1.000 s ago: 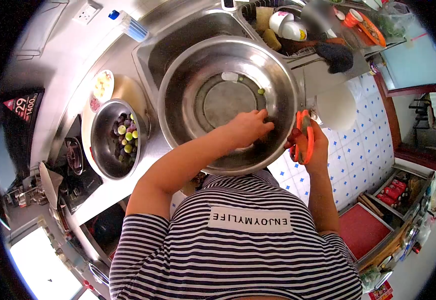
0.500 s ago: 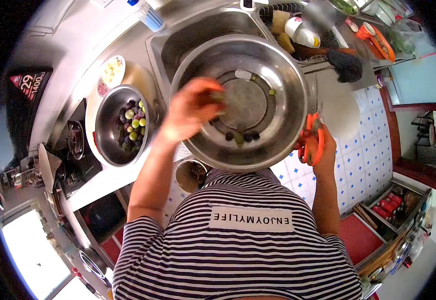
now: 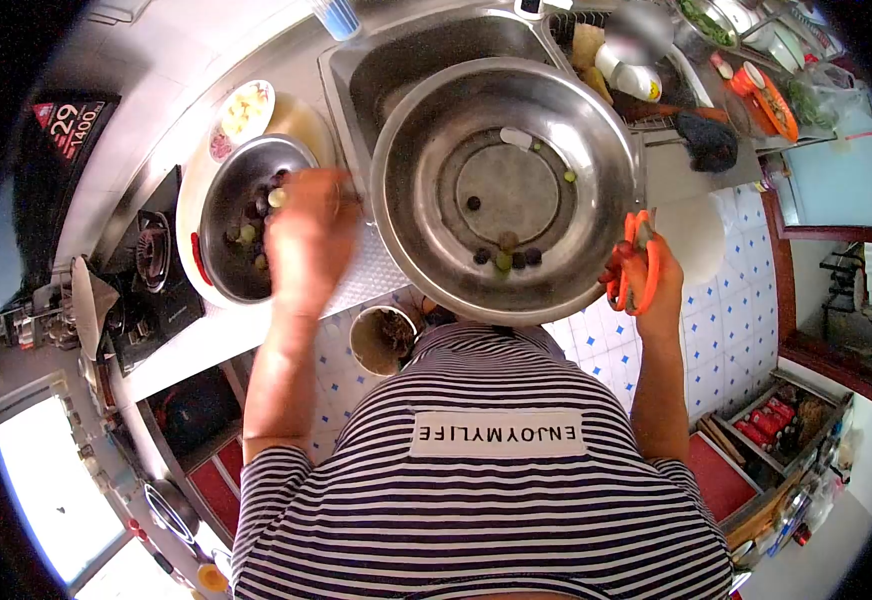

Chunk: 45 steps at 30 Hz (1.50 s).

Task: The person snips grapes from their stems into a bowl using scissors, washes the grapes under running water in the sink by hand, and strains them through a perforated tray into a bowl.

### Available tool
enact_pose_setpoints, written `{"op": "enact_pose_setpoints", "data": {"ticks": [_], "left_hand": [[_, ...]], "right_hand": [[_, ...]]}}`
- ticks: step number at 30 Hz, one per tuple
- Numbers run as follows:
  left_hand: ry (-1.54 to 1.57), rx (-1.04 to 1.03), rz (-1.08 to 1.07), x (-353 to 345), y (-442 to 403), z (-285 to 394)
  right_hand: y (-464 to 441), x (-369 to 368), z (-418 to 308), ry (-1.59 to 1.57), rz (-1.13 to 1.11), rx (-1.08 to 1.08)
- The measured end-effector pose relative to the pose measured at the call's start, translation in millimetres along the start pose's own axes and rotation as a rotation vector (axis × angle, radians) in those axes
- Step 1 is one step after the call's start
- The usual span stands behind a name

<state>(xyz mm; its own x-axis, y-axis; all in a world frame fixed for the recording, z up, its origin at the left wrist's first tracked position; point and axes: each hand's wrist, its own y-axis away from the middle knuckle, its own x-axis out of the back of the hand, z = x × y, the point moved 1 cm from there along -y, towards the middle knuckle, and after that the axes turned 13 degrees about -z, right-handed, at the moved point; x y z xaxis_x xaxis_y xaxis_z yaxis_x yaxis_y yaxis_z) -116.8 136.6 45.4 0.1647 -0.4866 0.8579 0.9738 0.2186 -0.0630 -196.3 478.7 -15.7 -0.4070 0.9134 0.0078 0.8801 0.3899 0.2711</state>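
Observation:
My left hand [image 3: 311, 235] is over the right side of a smaller metal bowl [image 3: 221, 190], its fingers smeared by motion. Dark and green grapes [image 3: 258, 208] lie in that bowl, partly covered by the hand. Orange-handled scissors [image 3: 653, 272] are held in my right hand [image 3: 668, 300], beside the right edge of a large steel basin [image 3: 586, 230]. A few dark and green grapes [image 3: 504, 260] sit at the near side of the basin's bottom. One dark grape [image 3: 474, 203] lies farther in, and a small green one [image 3: 570, 176] rests near the right wall.
Behind the basin is a sink [image 3: 376, 75], with a dish rack [image 3: 616, 70] to its right. A plate of chopped food [image 3: 248, 108] stands behind the smaller bowl. Below the counter edge is a bin [image 3: 368, 345] with scraps.
My left hand has moved left from above the basin to the smaller bowl. One more dark grape now shows on the basin's bottom. The right hand still holds the scissors.

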Motion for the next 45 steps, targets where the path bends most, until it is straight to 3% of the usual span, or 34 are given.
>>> {"op": "enact_pose_setpoints", "data": {"ticks": [2,3,6,7,8,10,12,14,22,24,25,26,27,30,33,34,35,36,40,43,44,45], "left_hand": [[0.046,-0.579,-0.292,-44.3,-12.5,35.0],[0.021,-0.718,-0.456,-77.6,-17.5,41.5],[-0.213,-0.874,-0.593,-139.0,-25.7,60.1],[-0.350,-0.933,-0.719,-150.2,-27.1,64.3],[-0.491,-0.987,-0.844,-160.9,-26.8,65.3],[-0.547,-1.038,-0.810,-171.6,-28.6,68.0],[-0.518,-0.985,-0.938,-177.4,-34.0,69.3],[-0.502,-0.968,-0.937,-178.9,-37.6,71.1],[-0.330,-0.920,-0.862,-188.7,-41.6,63.1],[-0.304,-0.720,-0.914,-186.3,-46.7,64.8],[-0.302,-0.715,-0.913,-183.1,-47.8,64.3],[-0.147,-0.621,-0.884,-177.7,-50.6,62.5],[0.005,-0.525,-0.850,-169.9,-52.2,60.4],[0.232,-0.592,-0.437,-86.1,-48.2,59.9],[0.410,-0.171,-0.089,-9.5,-20.2,11.4],[0.413,-0.152,0.098,11.2,-11.2,-6.8],[0.254,-0.046,0.155,27.2,-6.5,-42.6],[-0.197,0.086,0.218,48.6,2.0,-37.1],[-0.512,0.243,0.026,46.3,17.6,-126.4],[-0.548,0.305,0.108,37.3,15.5,-98.1],[-0.510,0.122,0.232,33.7,6.3,-80.2],[-0.379,0.090,0.233,27.8,-2.1,-51.4]], "right_hand": [[0.9,-1.2,3.7,-0.056,-0.008,0.008],[1.7,-1.7,4.9,-0.114,-0.013,0.017],[5.4,-5.3,4.2,-0.407,0.022,-0.043],[9.3,-1.2,7.2,-0.202,-0.005,0.000],[11.4,1.0,6.2,-0.206,0.004,0.000],[13.1,2.6,2.6,-0.115,-0.067,-0.056],[10.2,6.3,11.6,-0.322,-0.068,-0.065],[14.6,4.8,9.8,-0.159,-0.066,-0.005],[10.9,14.6,22.5,-0.057,-0.060,0.002],[11.8,15.1,22.1,-0.043,-0.064,0.060],[12.6,15.3,19.7,-0.027,-0.064,0.018],[12.3,15.7,17.3,-0.010,-0.065,-0.020],[12.4,16.4,15.3,-0.009,-0.072,-0.019],[13.3,18.3,13.8,-0.164,-0.090,-0.068],[15.2,20.8,12.8,0.045,0.079,0.152],[14.5,21.3,12.7,0.046,0.074,0.154],[12.1,22.5,12.5,0.054,0.128,0.116],[9.4,24.1,12.3,0.062,0.182,0.078],[2.8,24.7,8.5,0.239,0.247,0.039],[-0.1,25.9,17.3,0.281,0.259,0.035],[-1.0,25.8,19.9,0.299,0.260,0.026],[-2.3,26.6,25.0,0.299,0.262,0.027]]}}
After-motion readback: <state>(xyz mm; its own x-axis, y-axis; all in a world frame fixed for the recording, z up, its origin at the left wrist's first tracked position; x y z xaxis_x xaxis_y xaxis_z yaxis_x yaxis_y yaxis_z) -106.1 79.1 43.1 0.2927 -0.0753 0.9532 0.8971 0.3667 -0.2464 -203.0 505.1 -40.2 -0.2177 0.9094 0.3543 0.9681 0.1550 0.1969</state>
